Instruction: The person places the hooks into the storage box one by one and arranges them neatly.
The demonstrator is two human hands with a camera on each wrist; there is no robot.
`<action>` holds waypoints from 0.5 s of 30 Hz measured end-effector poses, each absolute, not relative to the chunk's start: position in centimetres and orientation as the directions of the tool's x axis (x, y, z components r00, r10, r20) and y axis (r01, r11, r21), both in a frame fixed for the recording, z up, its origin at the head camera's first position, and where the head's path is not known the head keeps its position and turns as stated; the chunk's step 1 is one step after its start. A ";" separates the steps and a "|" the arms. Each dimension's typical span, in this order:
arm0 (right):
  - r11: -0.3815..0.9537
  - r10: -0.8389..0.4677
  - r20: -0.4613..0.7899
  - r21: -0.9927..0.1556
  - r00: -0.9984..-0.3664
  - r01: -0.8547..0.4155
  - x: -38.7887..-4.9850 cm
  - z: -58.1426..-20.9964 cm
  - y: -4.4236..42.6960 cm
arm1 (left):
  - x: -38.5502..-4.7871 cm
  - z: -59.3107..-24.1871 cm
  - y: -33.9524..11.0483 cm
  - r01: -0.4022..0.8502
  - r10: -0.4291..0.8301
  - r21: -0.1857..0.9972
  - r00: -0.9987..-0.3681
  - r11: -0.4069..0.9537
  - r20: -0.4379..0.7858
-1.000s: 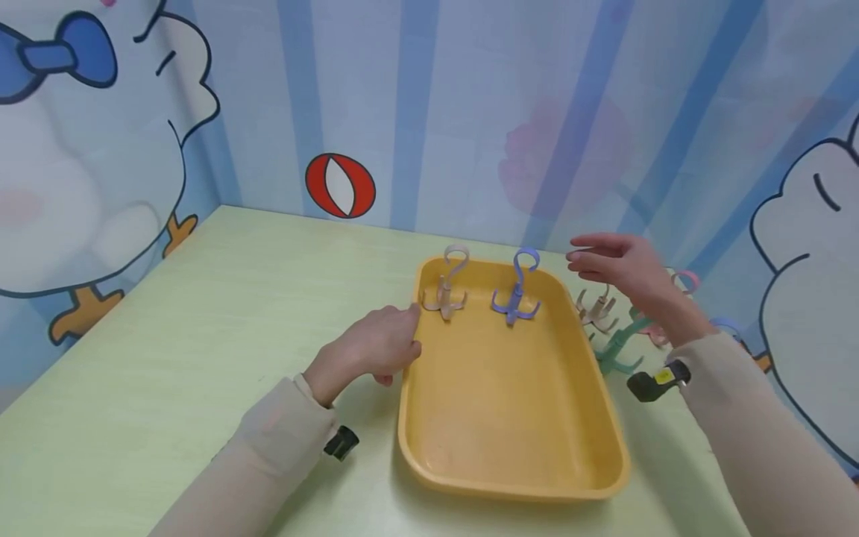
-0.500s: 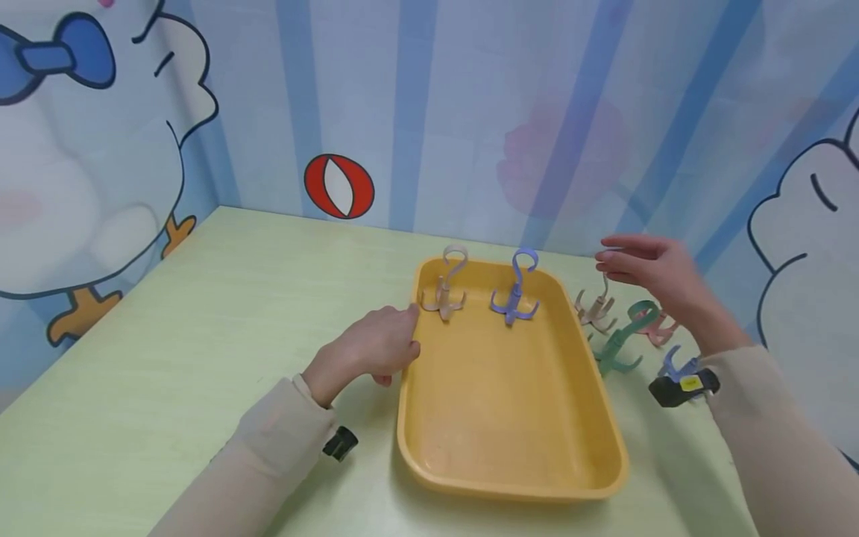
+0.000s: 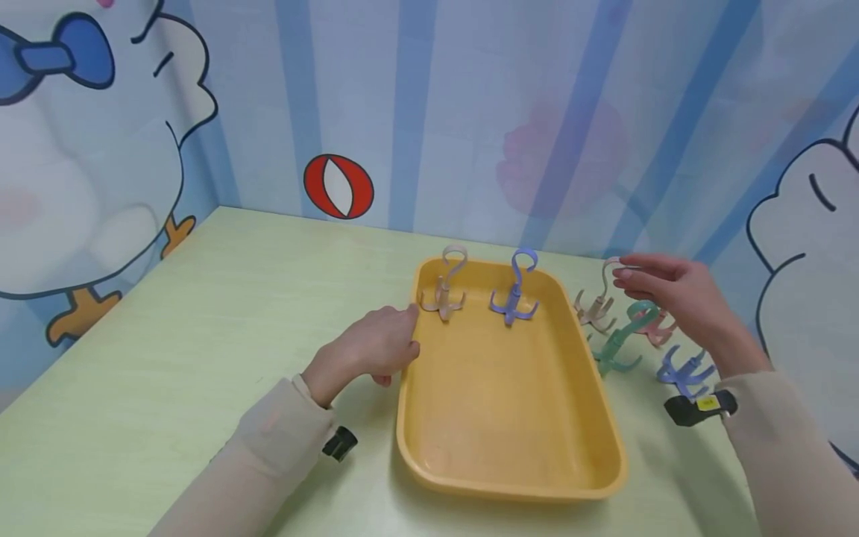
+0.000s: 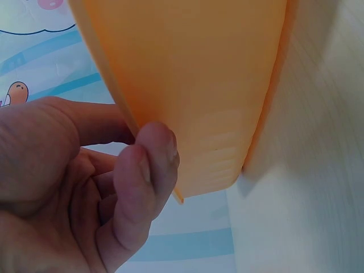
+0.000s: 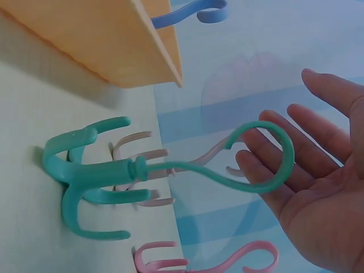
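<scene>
My left hand (image 3: 367,344) grips the left rim of a yellow plastic tray (image 3: 510,418); the left wrist view shows the thumb and fingers (image 4: 156,159) on either side of that rim. To the right of the tray, my right hand (image 3: 681,294) hovers with relaxed fingers around the hook top of a beige multi-prong hanging hook (image 3: 596,312), and no grip on it shows. A green hook (image 5: 102,173) stands close by, its loop overlapping the fingers in the right wrist view. Near them are a pink hook (image 3: 654,328) and a blue-purple hook (image 3: 683,373).
Inside the tray, at its far end, stand a beige hook (image 3: 444,298) and a blue-purple hook (image 3: 514,302). A printed curtain (image 3: 456,134) hangs behind the pale green table (image 3: 201,358).
My right hand has moved right and slightly down, from beside the tray's far right corner to the beige hook's top, uncovering the blue-purple hook on the table. The left hand stays on the rim.
</scene>
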State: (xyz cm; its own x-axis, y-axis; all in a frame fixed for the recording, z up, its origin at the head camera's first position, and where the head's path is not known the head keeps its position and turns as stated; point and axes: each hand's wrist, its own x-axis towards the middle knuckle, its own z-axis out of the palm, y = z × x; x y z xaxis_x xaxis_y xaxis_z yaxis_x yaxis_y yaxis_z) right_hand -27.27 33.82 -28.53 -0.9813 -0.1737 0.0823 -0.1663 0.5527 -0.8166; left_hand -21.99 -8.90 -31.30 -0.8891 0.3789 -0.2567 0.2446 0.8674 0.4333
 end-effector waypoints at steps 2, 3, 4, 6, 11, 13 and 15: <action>0.580 -0.163 0.074 -0.799 -0.984 -0.156 -27.0 -28.8 34.0 | -22.0 -31.3 -8.9 0.248 0.381 0.432 -0.889 0.867 -0.255; 0.587 -0.160 0.070 -0.795 -0.985 -0.152 -26.9 -29.0 34.1 | -22.0 -31.3 -8.9 0.248 0.382 0.431 -0.888 0.867 -0.256; 0.587 -0.162 0.066 -0.795 -0.985 -0.150 -26.8 -29.2 34.2 | -22.0 -31.3 -8.9 0.248 0.382 0.432 -0.888 0.867 -0.256; 0.579 -0.167 0.061 -0.802 -0.984 -0.148 -26.7 -29.5 34.4 | -22.1 -31.4 -8.9 0.245 0.380 0.433 -0.888 0.868 -0.259; 0.559 -0.193 0.096 -0.807 -0.976 -0.190 -26.6 -30.4 34.8 | -22.0 -31.3 -8.9 0.236 0.374 0.433 -0.888 0.870 -0.268; 0.529 -0.207 0.097 -0.826 -0.973 -0.195 -26.7 -30.8 35.1 | -22.0 -31.3 -8.9 0.234 0.373 0.433 -0.888 0.870 -0.269; 0.489 -0.215 0.080 -0.854 -0.973 -0.179 -26.6 -31.1 35.3 | -22.0 -31.3 -8.9 0.235 0.373 0.433 -0.888 0.870 -0.269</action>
